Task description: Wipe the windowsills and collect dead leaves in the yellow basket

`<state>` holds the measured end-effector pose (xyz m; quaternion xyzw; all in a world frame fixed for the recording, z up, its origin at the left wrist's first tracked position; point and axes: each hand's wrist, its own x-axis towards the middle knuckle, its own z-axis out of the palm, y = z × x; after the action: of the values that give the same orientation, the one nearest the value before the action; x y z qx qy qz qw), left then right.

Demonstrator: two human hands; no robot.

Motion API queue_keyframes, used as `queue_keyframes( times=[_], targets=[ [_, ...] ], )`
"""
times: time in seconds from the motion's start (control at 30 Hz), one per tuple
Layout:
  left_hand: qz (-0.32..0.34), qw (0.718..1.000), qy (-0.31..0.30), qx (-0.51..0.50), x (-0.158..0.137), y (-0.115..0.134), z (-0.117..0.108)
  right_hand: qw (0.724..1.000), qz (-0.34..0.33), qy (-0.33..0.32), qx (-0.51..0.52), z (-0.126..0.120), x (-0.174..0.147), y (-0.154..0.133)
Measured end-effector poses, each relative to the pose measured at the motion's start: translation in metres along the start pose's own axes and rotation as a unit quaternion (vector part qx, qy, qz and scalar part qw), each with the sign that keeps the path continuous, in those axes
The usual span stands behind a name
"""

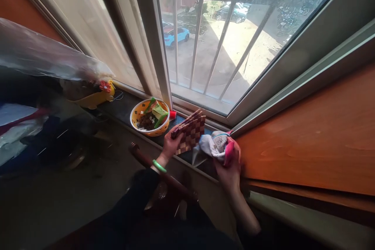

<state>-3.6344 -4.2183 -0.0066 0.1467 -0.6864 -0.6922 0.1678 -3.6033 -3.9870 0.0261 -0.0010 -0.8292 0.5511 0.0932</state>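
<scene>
My left hand [169, 146], with a green bangle [159, 166] at the wrist, is closed around brown checkered mats [195, 133], stacked or folded together and held tilted above the windowsill. My right hand [230, 170] is wrapped round a bundle of cloths [215, 144], greyish white with a bright pink part at its right side. A thin translucent piece hangs from the bundle's lower left. Left of my left hand, a yellow basket [136, 125] with a white rim stands on the sill, holding a green packet [156, 109] and dark stuff I cannot make out.
Behind the basket is a small red object [172, 115]. A yellow item [93, 99] with a red flower lies farther left, under clear plastic [52, 54]. A dark wooden chair rail [164, 175] rises below my left arm. The barred window [205, 47] and an orange wood panel [316, 133] border the sill.
</scene>
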Motion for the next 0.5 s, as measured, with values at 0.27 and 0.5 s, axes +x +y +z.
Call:
queue_keyframes(
  times=[0.27, 0.5],
  targets=[
    [-0.065, 0.981, 0.179, -0.036, -0.069, 0.061, -0.052, 0.948, -0.069, -0.089, -0.298, 0.032, -0.05, 0.068],
    [-0.172, 0.927, 0.311, -0.122, -0.127, 0.069, -0.101, 0.944, -0.037, -0.045, -0.326, 0.107, 0.029, 0.066]
  ],
)
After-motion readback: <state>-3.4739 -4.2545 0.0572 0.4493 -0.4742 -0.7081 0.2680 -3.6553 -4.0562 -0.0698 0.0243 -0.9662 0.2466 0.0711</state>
